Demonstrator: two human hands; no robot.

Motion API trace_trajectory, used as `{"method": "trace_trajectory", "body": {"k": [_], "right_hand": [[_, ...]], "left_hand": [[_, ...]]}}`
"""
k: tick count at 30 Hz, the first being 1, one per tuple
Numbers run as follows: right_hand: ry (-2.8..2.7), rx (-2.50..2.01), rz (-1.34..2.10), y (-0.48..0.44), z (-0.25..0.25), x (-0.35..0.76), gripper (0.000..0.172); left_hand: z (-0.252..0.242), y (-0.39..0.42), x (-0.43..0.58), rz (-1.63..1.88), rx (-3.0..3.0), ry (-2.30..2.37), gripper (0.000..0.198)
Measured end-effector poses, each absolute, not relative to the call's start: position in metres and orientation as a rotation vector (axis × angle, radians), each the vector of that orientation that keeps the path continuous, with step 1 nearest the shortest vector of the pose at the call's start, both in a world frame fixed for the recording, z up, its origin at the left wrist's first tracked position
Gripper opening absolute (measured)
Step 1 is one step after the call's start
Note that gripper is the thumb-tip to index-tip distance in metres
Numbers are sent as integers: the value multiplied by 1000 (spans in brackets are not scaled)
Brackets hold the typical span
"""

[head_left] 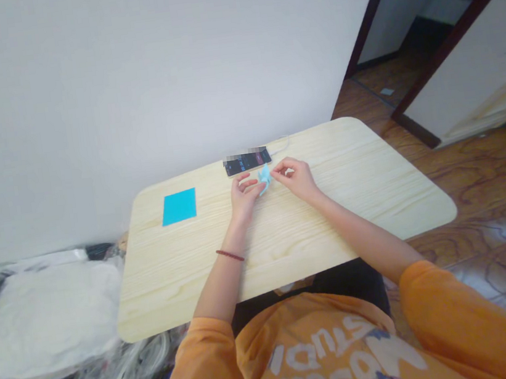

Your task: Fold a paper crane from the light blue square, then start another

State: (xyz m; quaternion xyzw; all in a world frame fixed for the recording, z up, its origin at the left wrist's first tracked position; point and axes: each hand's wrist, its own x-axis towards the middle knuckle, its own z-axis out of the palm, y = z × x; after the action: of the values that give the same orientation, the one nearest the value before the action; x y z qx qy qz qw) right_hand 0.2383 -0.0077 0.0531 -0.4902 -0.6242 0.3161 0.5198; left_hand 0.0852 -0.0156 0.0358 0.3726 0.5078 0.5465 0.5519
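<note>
A small piece of folded light-blue paper stands at the middle of the far side of the pale wooden table. My left hand and my right hand both hold it between their fingertips, just above the tabletop. A flat square of brighter blue paper lies to the left of my left hand, out of reach of my fingers. Just behind the folded paper is a black smartphone, lying flat with its screen lit. A thin white cable runs from it.
A white wall borders the table's far side. A white bundle in clear plastic and other bagged items sit on the floor at the left. Wood flooring and a dark-framed doorway lie to the right.
</note>
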Motion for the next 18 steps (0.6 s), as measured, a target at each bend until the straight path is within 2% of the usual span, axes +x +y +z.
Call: {"method": "trace_trajectory", "body": {"k": [8, 12, 18], "right_hand": [[-1176, -1234, 1254, 2, 50, 240, 34], [-1164, -1212, 1490, 2, 49, 242, 28], [-1046, -1177, 1639, 1, 49, 244, 20]], "left_hand": [[34, -13, 80, 1284, 901, 1118, 55], [32, -12, 79, 1269, 898, 1072, 50], [31, -9, 77, 1276, 770, 1040, 43]]}}
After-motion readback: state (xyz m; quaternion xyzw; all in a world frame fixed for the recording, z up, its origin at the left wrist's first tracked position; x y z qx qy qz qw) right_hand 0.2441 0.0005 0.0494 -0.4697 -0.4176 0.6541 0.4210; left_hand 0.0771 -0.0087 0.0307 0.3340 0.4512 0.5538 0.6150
